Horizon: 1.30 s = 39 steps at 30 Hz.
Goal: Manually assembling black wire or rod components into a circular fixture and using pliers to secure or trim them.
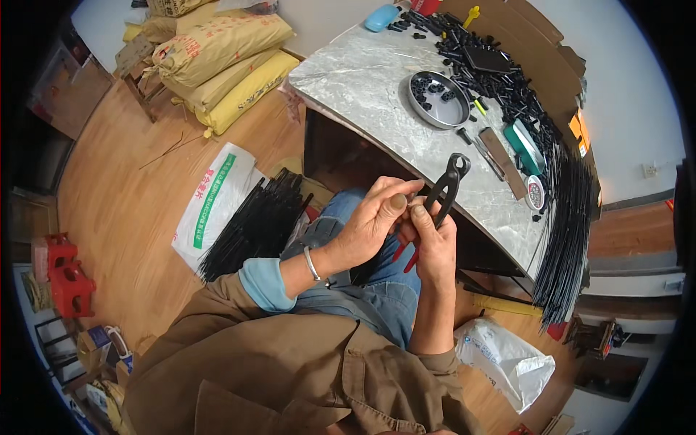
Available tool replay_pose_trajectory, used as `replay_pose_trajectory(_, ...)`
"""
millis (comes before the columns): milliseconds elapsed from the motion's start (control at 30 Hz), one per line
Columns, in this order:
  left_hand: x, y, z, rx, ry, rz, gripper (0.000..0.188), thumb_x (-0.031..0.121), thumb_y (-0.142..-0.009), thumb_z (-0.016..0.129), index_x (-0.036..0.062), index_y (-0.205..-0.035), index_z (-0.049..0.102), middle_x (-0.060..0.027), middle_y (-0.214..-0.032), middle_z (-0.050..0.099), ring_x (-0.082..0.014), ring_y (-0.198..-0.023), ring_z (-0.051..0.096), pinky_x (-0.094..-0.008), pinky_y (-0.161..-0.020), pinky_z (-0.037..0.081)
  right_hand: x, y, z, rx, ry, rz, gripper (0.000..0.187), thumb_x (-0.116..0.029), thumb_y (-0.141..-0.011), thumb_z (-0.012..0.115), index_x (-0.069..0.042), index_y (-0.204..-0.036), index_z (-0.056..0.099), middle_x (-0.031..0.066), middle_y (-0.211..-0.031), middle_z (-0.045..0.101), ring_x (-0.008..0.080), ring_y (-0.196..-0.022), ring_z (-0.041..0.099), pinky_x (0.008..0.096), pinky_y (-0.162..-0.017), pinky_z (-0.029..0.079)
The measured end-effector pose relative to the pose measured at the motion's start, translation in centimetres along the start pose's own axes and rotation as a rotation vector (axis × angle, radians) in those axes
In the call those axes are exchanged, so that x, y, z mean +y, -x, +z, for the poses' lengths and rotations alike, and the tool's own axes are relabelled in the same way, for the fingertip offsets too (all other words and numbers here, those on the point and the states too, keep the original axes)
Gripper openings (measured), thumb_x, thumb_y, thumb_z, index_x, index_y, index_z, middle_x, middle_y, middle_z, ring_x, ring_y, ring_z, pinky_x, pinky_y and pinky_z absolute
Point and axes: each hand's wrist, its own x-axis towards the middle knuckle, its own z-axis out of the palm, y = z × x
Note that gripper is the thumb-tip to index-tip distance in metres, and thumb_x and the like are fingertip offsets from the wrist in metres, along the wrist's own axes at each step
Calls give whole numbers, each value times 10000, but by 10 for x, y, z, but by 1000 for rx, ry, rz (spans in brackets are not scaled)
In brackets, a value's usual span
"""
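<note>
In my right hand (435, 243) is a pair of end-cutting pincers (451, 181) with a black head and red handles. Its jaws point up and away, level with the table's front edge. My left hand (377, 217) meets the right one beside the tool, its fingers bent together near my right thumb. Whatever the left fingertips may pinch is too small or hidden. Both hands are above my lap, just short of the grey marbled table (362, 80). To the left of my legs lies a bundle of thin black rods (257, 225).
On the table are a round tin (457, 112) with small black pieces, a heap of black parts (500, 83), a green box (523, 145) and long black strands (565, 239) over the right edge. Filled sacks (225, 61) stand back left; a white sack (214, 196) lies on the floor.
</note>
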Motion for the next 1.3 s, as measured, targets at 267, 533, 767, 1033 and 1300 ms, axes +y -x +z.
replay_pose_trajectory(267, 1, 2, 1, -16, 40, 27, 534, 419, -1018, 353, -1, -1313, 499, -55, -1134, 465, -120, -957, 493, -238, -808, 427, 4, 1, 6, 45, 12, -18, 165, -184, -952, 563, -19, -953, 562, 5, -718, 506, 84, -560, 412, 251, -517, 369)
replay_pose_trajectory(533, 1, 0, 1, -18, -28, 66, 557, 441, -1014, 348, -4, -1313, 495, -48, -1111, 465, -96, -865, 467, -226, -735, 412, 4, 1, 7, 75, 0, -24, 169, -187, -959, 556, -20, -934, 568, -1, -708, 500, 83, -558, 408, 251, -510, 362)
replay_pose_trajectory(767, 5, 1, 3, -22, -11, 30, 552, 443, -1014, 347, 3, -1311, 498, -40, -1094, 467, -89, -848, 469, -222, -724, 410, 7, 1, 5, 81, -34, -20, 179, -195, -968, 542, -21, -941, 580, -6, -702, 494, 80, -561, 401, 246, -504, 348)
replay_pose_trajectory(1033, 1, 0, 5, -12, -19, 38, 489, 382, -1020, 368, -1, -1288, 511, -49, -1080, 464, -99, -888, 497, -223, -760, 439, 4, 3, 7, 88, -14, -20, 172, -165, -964, 547, -3, -908, 561, 12, -674, 506, 91, -578, 456, 257, -562, 429)
replay_pose_trajectory(1300, 2, -7, 4, 32, 9, -23, 523, 441, -1025, 318, 14, -1130, 602, -1, -864, 560, -57, -736, 479, -203, -641, 402, -8, 8, 21, 204, 347, -111, 193, -144, -961, 541, -2, -1057, 631, 5, -738, 567, 55, -576, 468, 190, -435, 350)
